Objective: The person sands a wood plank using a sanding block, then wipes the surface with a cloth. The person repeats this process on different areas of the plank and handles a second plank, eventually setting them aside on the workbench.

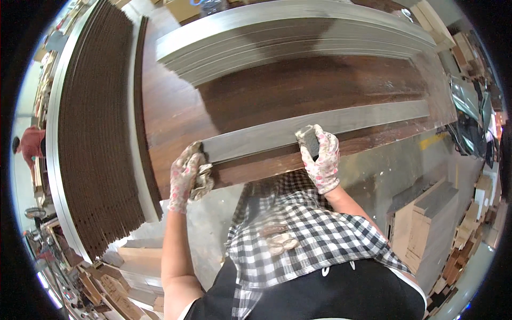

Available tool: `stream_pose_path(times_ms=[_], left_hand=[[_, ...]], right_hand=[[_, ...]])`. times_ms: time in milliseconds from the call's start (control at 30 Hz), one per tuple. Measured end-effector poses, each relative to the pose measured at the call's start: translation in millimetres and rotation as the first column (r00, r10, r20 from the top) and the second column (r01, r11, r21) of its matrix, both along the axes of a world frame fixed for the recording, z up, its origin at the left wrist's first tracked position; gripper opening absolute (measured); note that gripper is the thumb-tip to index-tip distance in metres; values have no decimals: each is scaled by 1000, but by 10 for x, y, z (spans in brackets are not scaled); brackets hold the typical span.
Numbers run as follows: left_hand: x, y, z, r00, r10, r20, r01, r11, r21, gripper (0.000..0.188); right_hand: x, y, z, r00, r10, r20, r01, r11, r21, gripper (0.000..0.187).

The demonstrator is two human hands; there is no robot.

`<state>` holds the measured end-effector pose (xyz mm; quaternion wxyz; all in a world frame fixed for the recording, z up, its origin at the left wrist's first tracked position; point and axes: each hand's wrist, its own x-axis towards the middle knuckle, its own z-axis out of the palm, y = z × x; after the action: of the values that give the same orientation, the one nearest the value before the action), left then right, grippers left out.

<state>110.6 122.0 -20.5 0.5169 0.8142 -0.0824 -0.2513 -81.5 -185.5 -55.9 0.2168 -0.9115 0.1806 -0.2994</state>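
A long, narrow grey board (320, 124) lies along the near side of the brown worktable. My right hand (326, 160), in a pale glove with pink dots, is closed round a dark grey sanding block (308, 142) at the board's near edge, right of its middle. At the board's left end is my left hand (185, 173), in a matching glove with grey-stained fingers. It is closed on what looks like a crumpled, stained rag (203, 182), and its fingertips touch the board's end.
Grey boards (298, 40) lie stacked along the table's (170, 114) far side. A tall stack of brown-edged boards (96, 122) stands at the left. Wood panels (426, 226) are on the floor at right, past the near edge. A person (33, 145) is at the far left.
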Motion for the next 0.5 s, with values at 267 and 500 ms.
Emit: stream_pose_path(times_ms=[267,500], left_hand=[[307,193,34,958,269,97,-243,945,-220,23],[-195,-953,478,588,-79,805,183,982,-37,30]], right_hand=[[957,1282,200,703,701,-119,-700,712,63,60],[624,-435,424,963,-188,193,51,830,555,38]])
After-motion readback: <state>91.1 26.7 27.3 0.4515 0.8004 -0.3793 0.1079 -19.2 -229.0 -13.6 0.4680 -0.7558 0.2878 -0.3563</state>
